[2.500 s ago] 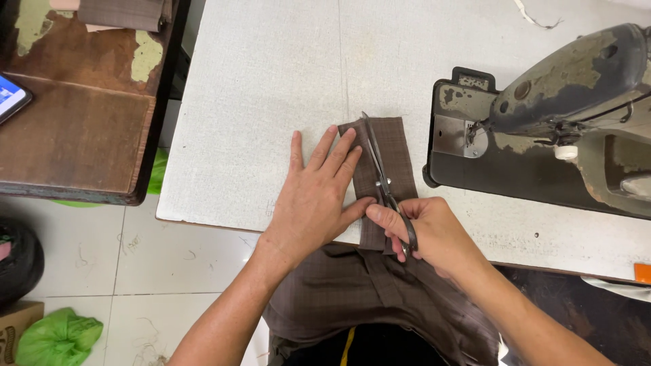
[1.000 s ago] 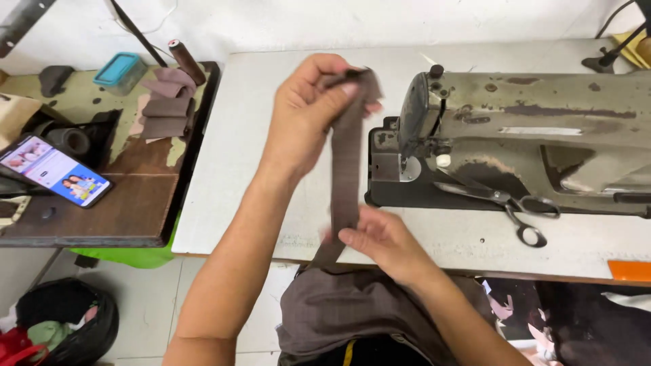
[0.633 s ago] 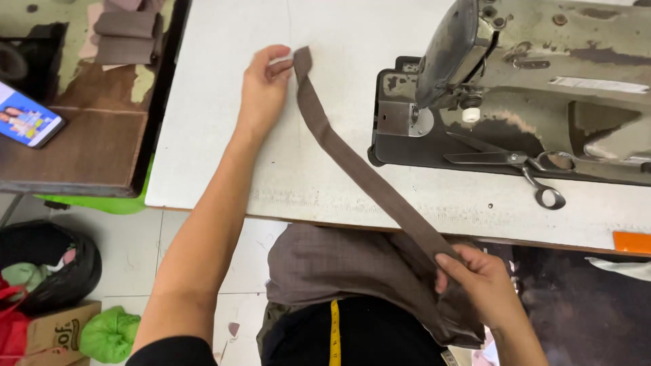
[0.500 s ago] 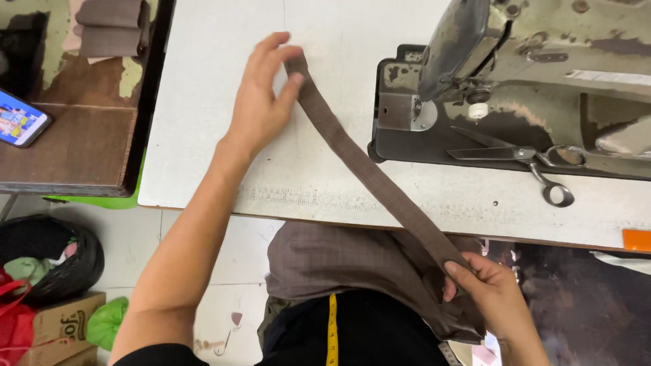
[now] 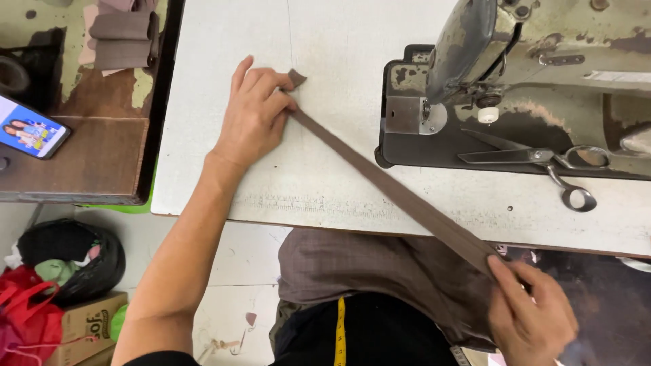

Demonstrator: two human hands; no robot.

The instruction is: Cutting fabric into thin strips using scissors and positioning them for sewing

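Left hand [image 5: 254,112] now lower, fingers pinching brown strip [image 5: 386,183] flat on table [image 5: 339,41] — right hand [image 5: 532,315] pinching other end

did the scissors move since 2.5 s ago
Yes. Then the right hand held them over the brown fabric at the table's near edge; now the scissors lie untouched on the sewing machine bed, right of the needle.

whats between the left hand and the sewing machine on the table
In the head view, only bare white table lies between the left hand and the sewing machine.
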